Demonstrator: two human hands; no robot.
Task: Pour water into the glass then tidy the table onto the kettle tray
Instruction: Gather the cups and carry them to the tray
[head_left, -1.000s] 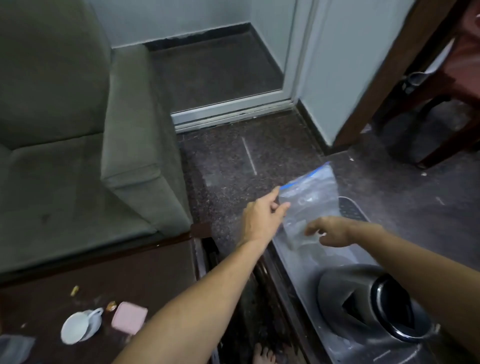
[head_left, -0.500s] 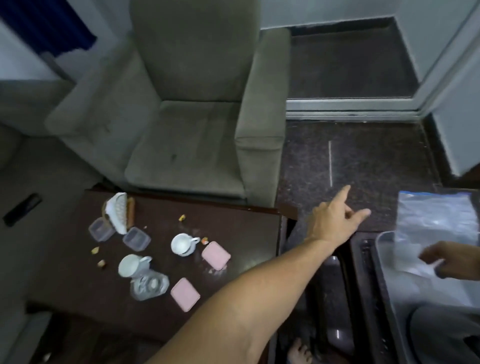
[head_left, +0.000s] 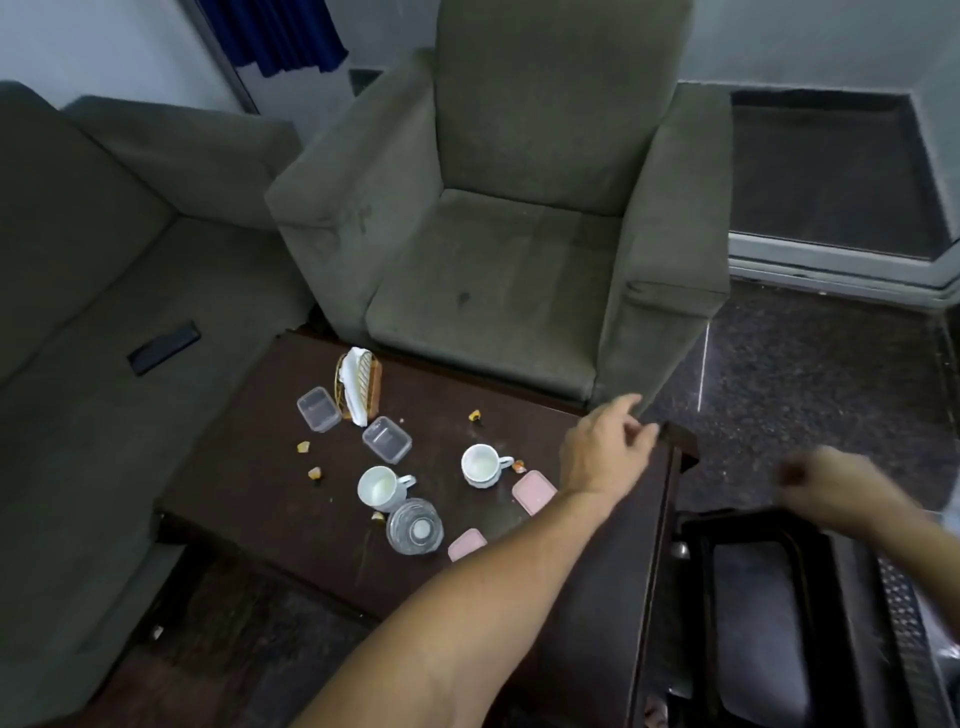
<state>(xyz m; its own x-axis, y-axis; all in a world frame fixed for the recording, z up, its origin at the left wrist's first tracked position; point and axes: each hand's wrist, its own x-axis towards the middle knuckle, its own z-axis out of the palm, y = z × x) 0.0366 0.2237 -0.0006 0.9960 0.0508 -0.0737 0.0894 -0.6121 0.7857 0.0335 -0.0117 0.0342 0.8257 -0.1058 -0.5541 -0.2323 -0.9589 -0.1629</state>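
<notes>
Left hand (head_left: 608, 452) empty, fingers loosely apart, over the bench's (head_left: 249, 483) right edge | glass (head_left: 415, 527) upright, leftward near the front edge, closer to this hand | right hand (head_left: 826, 488) blurred, off-bench, grip unreadable

Left hand (head_left: 608, 452), centre right of frame: bare, fingers (head_left: 626, 402) uncovered. Left forearm (head_left: 467, 613), rising from the lower middle edge: bare along its whole visible length. Right hand (head_left: 831, 486), right side of frame: bare, motion-blurred, detail unreadable. Right forearm (head_left: 914, 525), at the right edge: bare.
</notes>
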